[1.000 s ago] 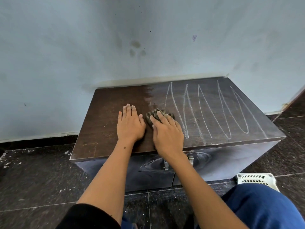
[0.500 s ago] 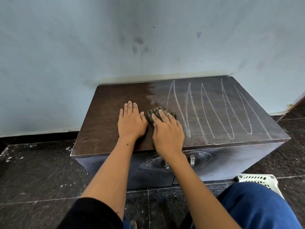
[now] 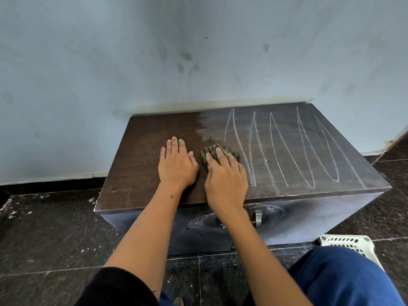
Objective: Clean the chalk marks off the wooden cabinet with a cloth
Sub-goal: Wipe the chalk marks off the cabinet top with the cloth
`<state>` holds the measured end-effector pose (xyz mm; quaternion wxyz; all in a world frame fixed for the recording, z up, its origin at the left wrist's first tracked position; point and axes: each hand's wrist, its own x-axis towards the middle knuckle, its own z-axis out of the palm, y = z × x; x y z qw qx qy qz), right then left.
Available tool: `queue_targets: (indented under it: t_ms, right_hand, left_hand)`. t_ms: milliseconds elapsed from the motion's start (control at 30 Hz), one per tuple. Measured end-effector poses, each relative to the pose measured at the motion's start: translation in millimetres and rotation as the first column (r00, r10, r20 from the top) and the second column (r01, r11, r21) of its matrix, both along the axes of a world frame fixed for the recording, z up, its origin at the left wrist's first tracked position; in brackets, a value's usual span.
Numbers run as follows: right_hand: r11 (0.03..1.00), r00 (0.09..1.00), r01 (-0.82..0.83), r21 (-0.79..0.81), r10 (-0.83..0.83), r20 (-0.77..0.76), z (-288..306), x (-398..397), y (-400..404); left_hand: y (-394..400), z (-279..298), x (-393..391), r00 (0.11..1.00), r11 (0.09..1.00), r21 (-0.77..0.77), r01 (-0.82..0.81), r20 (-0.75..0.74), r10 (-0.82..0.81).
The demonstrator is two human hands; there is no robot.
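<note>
A low dark wooden cabinet (image 3: 136,177) stands against the wall. White chalk marks (image 3: 284,149), long zigzag loops, cover the right half of its top; the left half shows bare wood. A small dark bunched cloth (image 3: 213,152) lies near the middle of the top, just left of the first chalk line. My right hand (image 3: 225,180) presses down on the cloth with straight fingers and hides most of it. Beside it, my left hand (image 3: 176,164) rests flat on the wiped wood, fingers together.
A pale blue wall (image 3: 154,62) rises directly behind the cabinet. The cabinet front has a metal handle (image 3: 257,217) and chalky smears. A white plastic basket (image 3: 348,244) sits on the dark tiled floor at the right, by my blue-trousered knee (image 3: 344,281).
Both hands and the cloth stay in nearly the same spot on the cabinet. The view has shifted slightly as my head moved.
</note>
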<state>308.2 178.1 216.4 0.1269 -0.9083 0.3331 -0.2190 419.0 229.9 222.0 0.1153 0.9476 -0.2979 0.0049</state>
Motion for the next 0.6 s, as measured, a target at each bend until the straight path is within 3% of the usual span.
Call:
queue_targets:
  t_ms: [67, 167, 367, 600]
  right_hand:
    - [0.999, 0.998, 0.041, -0.026, -0.040, 0.045, -5.8, -14.6, 12.5]
    - [0.998, 0.998, -0.046, 0.031, 0.047, -0.030, 0.9, 2.7, -1.6]
    - [0.992, 0.983, -0.107, 0.061, 0.115, -0.146, 12.9, 57.7, -35.4]
    - [0.999, 1.000, -0.007, -0.032, 0.007, 0.021, -3.0, -8.8, 5.2]
  left_hand:
    - [-1.8, -0.4, 0.1, 1.000, 1.000, 0.012, -0.010, 0.020, 0.010]
    - [-2.6, 0.6, 1.5, 0.998, 0.998, 0.061, 0.009, 0.069, -0.013]
    - [1.4, 0.2, 3.2, 0.999, 0.999, 0.027, 0.044, -0.015, -0.044]
    - [-0.3, -1.7, 3.1, 0.999, 0.999, 0.026, 0.042, 0.010, -0.043]
